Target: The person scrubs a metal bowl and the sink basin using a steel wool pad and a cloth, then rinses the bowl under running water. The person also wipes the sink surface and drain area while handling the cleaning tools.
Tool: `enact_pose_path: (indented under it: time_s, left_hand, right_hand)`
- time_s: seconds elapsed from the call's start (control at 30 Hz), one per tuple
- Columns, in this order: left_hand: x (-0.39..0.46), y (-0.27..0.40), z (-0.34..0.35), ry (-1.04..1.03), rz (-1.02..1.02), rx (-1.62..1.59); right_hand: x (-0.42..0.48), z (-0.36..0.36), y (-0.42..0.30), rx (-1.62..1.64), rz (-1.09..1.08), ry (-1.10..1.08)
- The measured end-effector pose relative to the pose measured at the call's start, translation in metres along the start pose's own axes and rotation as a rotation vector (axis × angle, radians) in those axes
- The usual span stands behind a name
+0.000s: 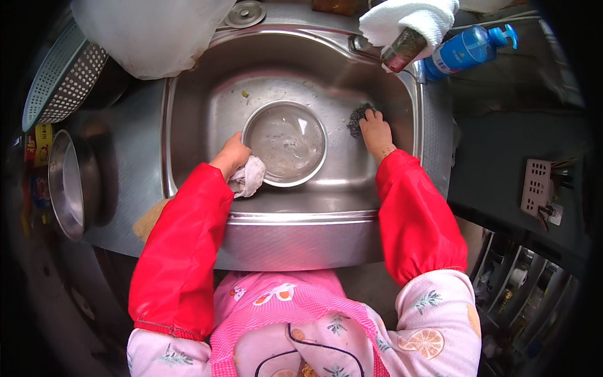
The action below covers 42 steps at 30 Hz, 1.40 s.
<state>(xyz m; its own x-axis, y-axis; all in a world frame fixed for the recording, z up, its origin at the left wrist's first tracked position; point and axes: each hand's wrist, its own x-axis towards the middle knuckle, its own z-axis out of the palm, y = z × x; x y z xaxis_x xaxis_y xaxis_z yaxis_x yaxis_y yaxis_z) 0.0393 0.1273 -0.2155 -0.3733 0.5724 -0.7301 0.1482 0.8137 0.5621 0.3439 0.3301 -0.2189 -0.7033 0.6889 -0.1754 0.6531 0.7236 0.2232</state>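
Observation:
A round metal basin (286, 143) with cloudy water in it stands on the floor of the stainless steel sink (301, 217). My left hand (234, 153) grips the basin's left rim, and a wet, crumpled whitish cloth (249, 178) hangs at that hand, against the basin. To the right of the basin, my right hand (377, 132) has its fingertips on a dark metal scouring pad (358, 120) by the sink's right wall; whether the fingers grip it cannot be told. Small food scraps lie on the sink floor.
The faucet (404, 49), draped with a white towel (410, 19), reaches over the back right corner beside a blue pump bottle (464, 52). On the left are a metal bowl (70, 184), a plastic colander (66, 77) and a whitish plastic bag (150, 35). A drain cover (245, 14) lies behind the sink.

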Motion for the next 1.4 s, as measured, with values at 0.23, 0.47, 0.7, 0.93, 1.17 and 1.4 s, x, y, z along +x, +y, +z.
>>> enact_pose_path:
  time_s: [0.23,0.47,0.7,0.93,1.17,1.4]
  left_hand:
    - [-0.01,0.03,0.043,-0.081,0.088,-0.087]
    - [-0.023,0.013,0.042,-0.022,0.074,-0.051]
    - [-0.105,0.05,-0.028,0.108,0.252,-0.134]
    - [-0.173,0.012,-0.039,0.588,0.53,0.036]
    - [-0.193,-0.019,-0.028,0.512,0.75,0.289]
    - [-0.195,-0.041,-0.034,0.472,0.833,0.39]
  right_hand:
    - [0.045,-0.092,0.056,-0.562,-0.46,0.252]
    - [-0.051,-0.089,0.035,-0.444,-0.463,-0.453]
    - [0.046,-0.083,0.078,-0.626,-0.532,0.25]
    - [-0.035,-0.092,0.033,-0.421,-0.388,-0.476]
    - [0.03,-0.112,0.048,-0.071,-0.264,-0.137]
    - [-0.017,-0.047,-0.09,0.473,-0.547,-0.14]
